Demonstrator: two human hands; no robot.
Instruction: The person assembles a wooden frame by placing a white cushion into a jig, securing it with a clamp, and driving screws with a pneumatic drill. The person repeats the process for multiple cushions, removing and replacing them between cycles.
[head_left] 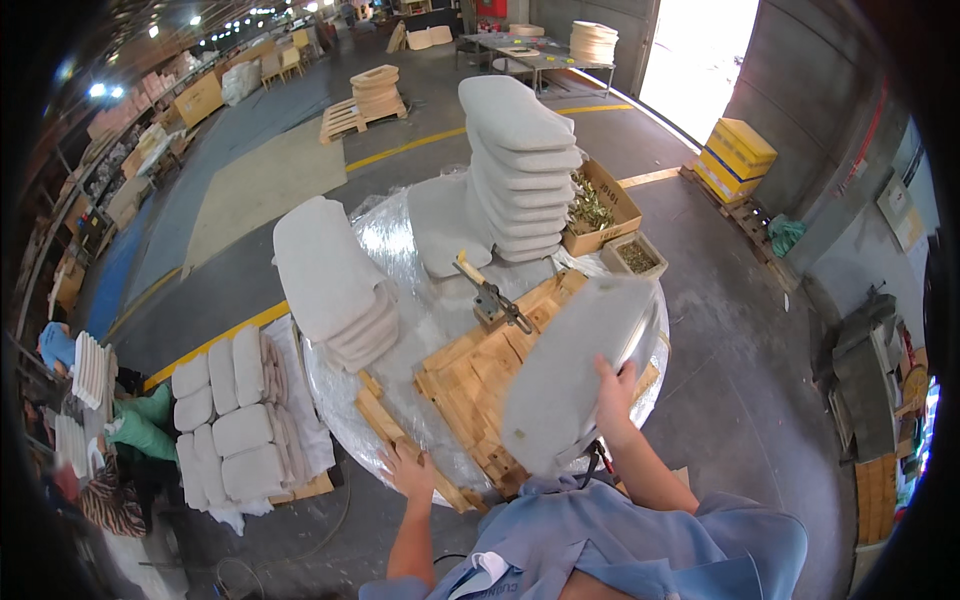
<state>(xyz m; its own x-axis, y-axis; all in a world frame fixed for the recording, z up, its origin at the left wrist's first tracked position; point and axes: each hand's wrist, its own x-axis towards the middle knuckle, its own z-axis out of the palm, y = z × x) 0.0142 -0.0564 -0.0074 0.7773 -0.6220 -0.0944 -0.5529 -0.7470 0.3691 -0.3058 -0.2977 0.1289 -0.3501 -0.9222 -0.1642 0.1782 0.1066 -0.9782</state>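
Clock directions run from the middle of the bench (405,392), a round top wrapped in shiny film, twelve o'clock farthest from the person. At eight o'clock, on the grey workshop floor (270,185) with its yellow lines, a pallet load of pale pads (240,430) lies in rows. At ten, on the bench, sits a low stack of grey pads (325,265). At seven, the left hand (408,472) has a wide, slack grip, fingers spread on a wooden strip (378,415). Centrally lies a slatted wooden frame (470,375) with a metal clamp (492,303); a tall pad stack (520,165) rises at twelve. At four, a grey panel (560,370) leans over the frame, the right hand (613,405) in a closed grip on its right edge. At one, a carton of metal pieces (600,205) bears dark printed characters; beyond is a bright doorway (695,60). At two stands a yellow box (738,155).
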